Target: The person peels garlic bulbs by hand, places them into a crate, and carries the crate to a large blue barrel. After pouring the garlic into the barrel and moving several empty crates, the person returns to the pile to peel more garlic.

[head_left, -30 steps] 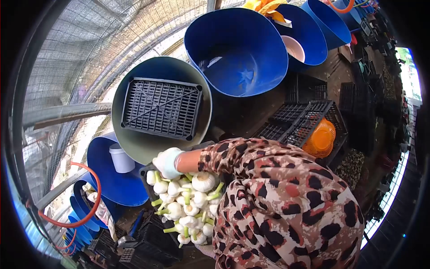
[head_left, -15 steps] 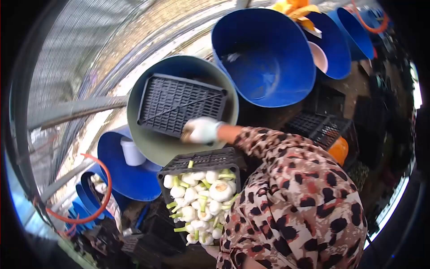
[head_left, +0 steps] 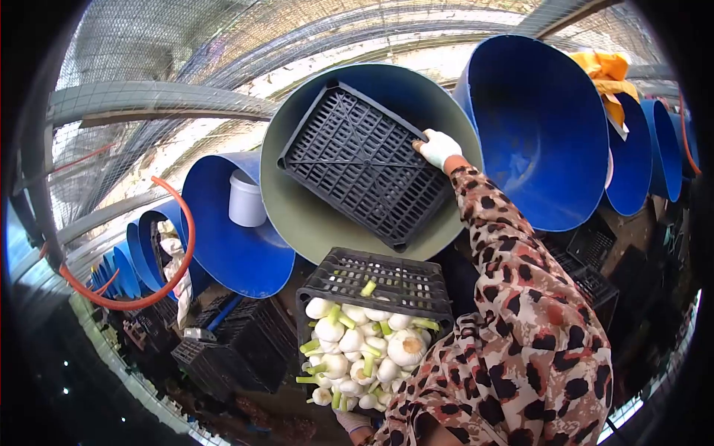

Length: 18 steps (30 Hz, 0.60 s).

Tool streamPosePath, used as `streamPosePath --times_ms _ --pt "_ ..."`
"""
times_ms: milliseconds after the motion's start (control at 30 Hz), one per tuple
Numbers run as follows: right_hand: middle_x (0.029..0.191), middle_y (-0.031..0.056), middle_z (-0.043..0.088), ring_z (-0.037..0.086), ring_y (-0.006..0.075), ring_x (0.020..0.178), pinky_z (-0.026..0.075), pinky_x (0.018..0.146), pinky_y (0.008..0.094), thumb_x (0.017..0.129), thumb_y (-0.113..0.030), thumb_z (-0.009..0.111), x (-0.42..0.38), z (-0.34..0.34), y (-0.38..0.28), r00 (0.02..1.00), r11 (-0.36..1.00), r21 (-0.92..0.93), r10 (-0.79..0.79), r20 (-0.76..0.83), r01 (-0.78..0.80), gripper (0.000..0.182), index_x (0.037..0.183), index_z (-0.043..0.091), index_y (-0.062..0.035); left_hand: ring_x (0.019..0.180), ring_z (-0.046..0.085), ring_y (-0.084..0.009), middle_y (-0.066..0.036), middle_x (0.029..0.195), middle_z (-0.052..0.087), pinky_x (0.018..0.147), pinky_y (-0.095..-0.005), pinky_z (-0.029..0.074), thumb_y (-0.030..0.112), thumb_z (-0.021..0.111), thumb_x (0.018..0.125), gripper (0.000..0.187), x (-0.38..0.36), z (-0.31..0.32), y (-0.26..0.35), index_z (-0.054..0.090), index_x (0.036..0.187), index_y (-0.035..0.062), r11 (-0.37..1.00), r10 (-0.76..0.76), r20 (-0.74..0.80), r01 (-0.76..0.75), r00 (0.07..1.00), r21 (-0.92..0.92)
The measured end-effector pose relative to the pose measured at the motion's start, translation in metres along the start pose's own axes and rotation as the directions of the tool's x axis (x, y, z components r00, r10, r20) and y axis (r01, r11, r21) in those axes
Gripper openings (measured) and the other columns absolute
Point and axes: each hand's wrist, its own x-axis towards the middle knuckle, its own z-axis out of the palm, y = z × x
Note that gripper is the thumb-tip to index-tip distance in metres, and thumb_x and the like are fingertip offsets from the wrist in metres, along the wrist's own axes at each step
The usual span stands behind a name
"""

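Observation:
Inside a large grey-green round tub [head_left: 297,215] lies a black plastic crate [head_left: 349,149], tilted, its slatted base facing me. My right hand [head_left: 440,149], in a white glove with bare fingertips, grips this crate by its upper right edge. Nearer to me is a second black crate [head_left: 372,276], tipped and full of white garlic bulbs [head_left: 364,349] with cut green stems. At its lower edge my left hand [head_left: 353,422], also gloved, holds the crate from below; its fingers are mostly hidden.
Blue tubs stand on both sides, a big one [head_left: 535,141] to the right and another [head_left: 238,260] to the left with a white bucket [head_left: 246,199] in it. An orange hose [head_left: 190,230] loops at left. Black crates [head_left: 238,349] are stacked below, and wire mesh [head_left: 186,44] runs behind.
My right hand has moved up and right to the edge of the crate in the tub and taken hold. That crate has turned. The view has shifted; my left hand stays at the garlic crate.

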Motion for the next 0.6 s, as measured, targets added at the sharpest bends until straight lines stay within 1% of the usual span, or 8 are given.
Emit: streamPosePath --times_ms 100,167,267,333,400,500,533,600 --pt "0.108 0.0187 0.068 0.063 0.0357 0.106 0.049 0.091 0.0426 0.091 -0.041 0.056 -0.026 -0.001 -0.03 0.989 0.988 -0.072 -0.137 -0.046 0.134 0.043 0.11 0.064 -0.0041 0.104 0.063 -0.0277 -0.013 0.115 0.064 0.088 -0.0438 0.054 0.04 0.049 0.097 0.048 0.04 -0.025 -0.008 0.056 0.127 0.0038 1.0 -0.013 0.034 0.014 0.999 -0.026" --pt "0.108 0.0192 0.068 0.064 0.0358 0.105 0.049 0.091 0.0434 0.091 -0.04 0.055 -0.059 -0.011 -0.056 0.973 0.941 -0.264 -0.228 -0.04 0.209 0.041 0.109 0.064 -0.0043 0.115 0.057 -0.0295 -0.011 0.126 0.059 0.095 -0.0463 0.05 0.05 0.047 0.096 0.053 0.059 -0.05 -0.025 0.054 0.13 0.0091 0.995 -0.1 0.231 0.104 0.968 -0.004" --pt "0.109 0.0197 0.068 0.064 0.036 0.104 0.049 0.091 0.0434 0.09 -0.038 0.056 -0.052 -0.013 -0.078 0.964 0.903 -0.353 -0.265 -0.01 0.244 0.038 0.107 0.065 -0.0046 0.104 0.064 -0.0274 -0.013 0.115 0.064 0.089 -0.0439 0.054 0.04 0.049 0.097 0.047 0.053 -0.017 -0.02 0.057 0.124 0.0023 0.981 -0.151 0.131 0.165 0.98 -0.103" --pt "0.109 0.0202 0.068 0.064 0.0365 0.105 0.049 0.091 0.0432 0.089 -0.037 0.057 -0.045 -0.018 -0.087 0.965 0.899 -0.359 -0.264 0.01 0.25 0.038 0.105 0.065 -0.0041 0.103 0.063 -0.0255 -0.011 0.114 0.064 0.087 -0.0419 0.053 0.04 0.049 0.098 0.048 0.088 -0.044 -0.031 0.055 0.126 0.0017 0.994 -0.054 0.153 0.039 0.987 0.103" --pt "0.109 0.0209 0.067 0.063 0.0379 0.106 0.049 0.091 0.0424 0.087 -0.037 0.058 -0.049 -0.017 -0.096 0.965 0.892 -0.371 -0.256 0.054 0.257 0.038 0.105 0.064 -0.0037 0.1 0.063 -0.023 -0.01 0.112 0.063 0.084 -0.0393 0.054 0.037 0.052 0.097 0.046 0.129 -0.078 -0.043 0.055 0.128 0.0017 0.999 -0.035 0.182 0.03 0.983 0.03" --pt "0.108 0.0228 0.067 0.063 0.0386 0.106 0.049 0.091 0.0428 0.086 -0.04 0.058 -0.037 -0.008 -0.091 0.961 0.897 -0.368 -0.276 -0.03 0.246 0.043 0.107 0.065 -0.003 0.099 0.063 -0.0226 -0.009 0.115 0.063 0.084 -0.0387 0.053 0.037 0.052 0.097 0.048 0.102 -0.02 -0.015 0.054 0.129 0.0019 0.957 0.063 0.201 -0.116 0.978 0.266" --pt "0.107 0.0234 0.067 0.063 0.039 0.106 0.048 0.091 0.0431 0.086 -0.041 0.058 -0.04 -0.006 -0.085 0.963 0.904 -0.361 -0.265 -0.056 0.228 0.044 0.107 0.066 -0.0024 0.099 0.064 -0.0226 -0.008 0.113 0.065 0.084 -0.0396 0.053 0.038 0.053 0.097 0.045 0.116 -0.037 -0.023 0.057 0.125 0.0025 0.999 -0.018 0.18 0.013 0.983 0.033" --pt "0.106 0.0239 0.067 0.063 0.0394 0.106 0.048 0.09 0.044 0.086 -0.042 0.059 -0.022 -0.004 -0.061 0.939 0.899 -0.368 -0.31 -0.147 0.239 0.045 0.104 0.066 -0.0019 0.099 0.064 -0.0222 -0.008 0.11 0.065 0.083 -0.0393 0.053 0.036 0.053 0.097 0.041 0.132 -0.044 -0.032 0.06 0.121 0.0033 0.998 0.056 0.045 -0.057 0.997 0.02"
